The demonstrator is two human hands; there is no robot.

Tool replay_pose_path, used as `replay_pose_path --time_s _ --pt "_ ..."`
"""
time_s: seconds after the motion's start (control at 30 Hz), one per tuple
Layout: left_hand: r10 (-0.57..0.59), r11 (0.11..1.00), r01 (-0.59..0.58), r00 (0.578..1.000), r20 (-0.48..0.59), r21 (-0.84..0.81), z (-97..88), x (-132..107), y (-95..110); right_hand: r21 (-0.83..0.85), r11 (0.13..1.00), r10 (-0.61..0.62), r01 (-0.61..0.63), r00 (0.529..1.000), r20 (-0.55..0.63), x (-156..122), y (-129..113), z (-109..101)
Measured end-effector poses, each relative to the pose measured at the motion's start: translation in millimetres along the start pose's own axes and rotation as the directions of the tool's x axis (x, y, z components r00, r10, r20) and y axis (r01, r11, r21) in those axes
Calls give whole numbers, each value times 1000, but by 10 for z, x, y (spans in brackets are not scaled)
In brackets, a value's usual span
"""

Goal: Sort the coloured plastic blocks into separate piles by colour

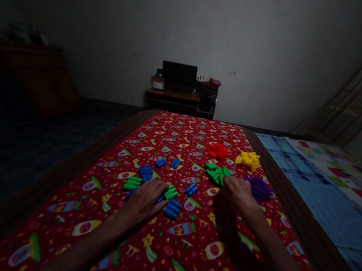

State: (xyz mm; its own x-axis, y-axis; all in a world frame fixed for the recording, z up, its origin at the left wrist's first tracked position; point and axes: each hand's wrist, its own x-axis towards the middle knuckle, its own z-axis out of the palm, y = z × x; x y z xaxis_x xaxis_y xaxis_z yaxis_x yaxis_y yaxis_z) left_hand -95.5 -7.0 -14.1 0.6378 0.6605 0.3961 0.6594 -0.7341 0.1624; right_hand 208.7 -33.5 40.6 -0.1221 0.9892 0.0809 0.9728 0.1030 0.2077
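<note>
My left hand (146, 198) lies over a loose group of plastic toy pieces, its thumb apart from its fingers. Beside its fingertips is a green piece (171, 192), with a blue piece (172, 209) just below it. Another green piece (132, 183) and blue pieces (145, 172) lie on the hand's far-left side; some are partly covered. My right hand (238, 193) is at the near edge of a green pile (217, 174), fingers curled down and closed. Whatever is in those fingers is hidden. A purple pile (259, 189) lies right behind this hand.
Red (219, 151) and yellow (248, 160) piles lie farther back on the right. Single blue pieces (191, 189) are scattered mid-table. The table has a red patterned cloth (160, 253). Beyond its far end stands a desk with a monitor (178, 76); a bed (325, 193) is to the right.
</note>
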Motion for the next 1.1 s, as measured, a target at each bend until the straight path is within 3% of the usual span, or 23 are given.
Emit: replay_pose_path --time_s 0.13,0.27,0.47,0.53,0.6,0.67,0.73,0.9,1.0,1.1 --pt "-2 1000 2 1000 -30 2 -29 17 30 48 998 26 -32 993 113 -31 -11 -5" --pt "-24 1000 23 998 -55 -17 -50 26 53 33 999 24 -29 992 126 1 22 -31" --pt "-20 999 17 998 -65 -50 -54 25 62 78 988 118 -132 980 160 69 259 -192" --pt "-22 998 19 998 -64 -57 -52 24 61 160 977 122 -138 987 104 97 321 -237" --pt "-24 998 21 998 -59 -59 -48 21 59 261 958 134 -117 990 -47 143 348 -231" --pt "-25 998 22 998 -60 -61 -46 16 61 331 941 164 -78 956 -242 209 332 -166" --pt "-29 998 25 998 -58 -64 -48 13 67 347 937 176 -46 919 -353 282 288 -56" --pt "-42 997 37 996 -74 -62 -60 20 70 347 937 60 45 956 -287 377 208 151" --pt "-61 994 53 994 -87 -91 -49 26 64 424 903 93 68 933 -348 349 133 95" --pt "-89 986 73 991 -104 -148 -13 32 72 563 795 17 228 918 -396 244 -127 -37"
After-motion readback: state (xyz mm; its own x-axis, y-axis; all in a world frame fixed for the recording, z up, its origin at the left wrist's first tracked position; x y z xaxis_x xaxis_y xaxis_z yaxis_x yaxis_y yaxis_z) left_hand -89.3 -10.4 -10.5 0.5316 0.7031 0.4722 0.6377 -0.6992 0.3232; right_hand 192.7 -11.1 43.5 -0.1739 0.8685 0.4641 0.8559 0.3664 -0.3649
